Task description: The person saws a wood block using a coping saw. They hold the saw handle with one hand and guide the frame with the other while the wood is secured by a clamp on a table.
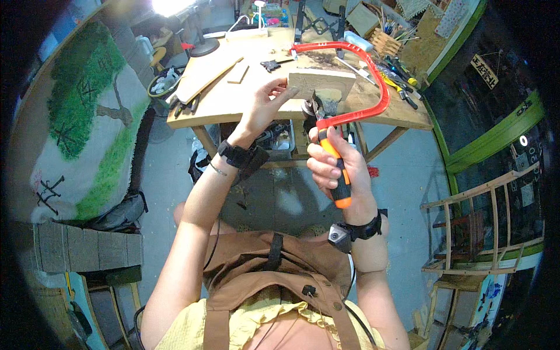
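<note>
My right hand (332,160) is wrapped round the orange and black handle of a red-framed coping saw (382,81), whose frame arches up and back over the right of the table. My left hand (268,105) grips the left end of a pale wooden board (321,81) that stands on edge at the table's front. Below the board a dark metal piece, apparently a vise or clamp (309,108), sits at the table edge, partly hidden by the saw and my right hand. The saw's blade is hard to make out.
The wooden table (192,115) carries a long plank (204,81), a small block (238,72), scattered tools (402,87) and a dark round stand (204,48). A bin (163,81) stands at left, a painted tree panel (87,116) beyond. A wooden rack (496,221) is at right.
</note>
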The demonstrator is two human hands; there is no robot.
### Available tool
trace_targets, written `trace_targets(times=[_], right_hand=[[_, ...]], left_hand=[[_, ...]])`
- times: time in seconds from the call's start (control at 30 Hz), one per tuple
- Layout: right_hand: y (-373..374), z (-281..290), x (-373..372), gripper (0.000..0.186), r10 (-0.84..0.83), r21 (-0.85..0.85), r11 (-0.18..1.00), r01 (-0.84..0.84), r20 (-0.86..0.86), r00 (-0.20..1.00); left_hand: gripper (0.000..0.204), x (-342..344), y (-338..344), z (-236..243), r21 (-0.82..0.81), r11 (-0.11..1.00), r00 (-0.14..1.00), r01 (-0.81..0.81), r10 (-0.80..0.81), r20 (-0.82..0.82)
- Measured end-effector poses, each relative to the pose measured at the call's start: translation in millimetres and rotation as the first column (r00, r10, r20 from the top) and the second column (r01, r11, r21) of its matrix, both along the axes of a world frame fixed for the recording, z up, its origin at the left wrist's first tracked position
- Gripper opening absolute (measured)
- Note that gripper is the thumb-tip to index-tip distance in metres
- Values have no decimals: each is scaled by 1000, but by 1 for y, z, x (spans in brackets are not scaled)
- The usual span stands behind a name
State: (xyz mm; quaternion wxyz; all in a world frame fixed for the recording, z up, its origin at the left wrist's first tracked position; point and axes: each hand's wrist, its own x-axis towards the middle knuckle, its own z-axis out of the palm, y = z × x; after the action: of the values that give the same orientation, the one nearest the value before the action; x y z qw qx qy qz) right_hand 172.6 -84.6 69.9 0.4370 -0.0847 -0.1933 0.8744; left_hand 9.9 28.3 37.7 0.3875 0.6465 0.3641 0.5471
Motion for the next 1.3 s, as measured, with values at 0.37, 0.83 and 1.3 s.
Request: trace_targets(times=[0.37, 0.83, 1.3], right_hand=[[5, 3, 4, 40, 134, 71, 986, -151, 197, 971], [35, -47, 21, 34, 250, 703, 654, -280, 148, 957], [5, -48, 13, 54, -75, 614, 787, -65, 201, 977]], left_hand=[[22, -9, 0, -49, -154, 986, 973, 59, -22, 231], [28, -20, 33, -23, 189, 962, 958, 198, -149, -243], [26, -19, 34, -33, 240, 955, 977, 175, -139, -161]])
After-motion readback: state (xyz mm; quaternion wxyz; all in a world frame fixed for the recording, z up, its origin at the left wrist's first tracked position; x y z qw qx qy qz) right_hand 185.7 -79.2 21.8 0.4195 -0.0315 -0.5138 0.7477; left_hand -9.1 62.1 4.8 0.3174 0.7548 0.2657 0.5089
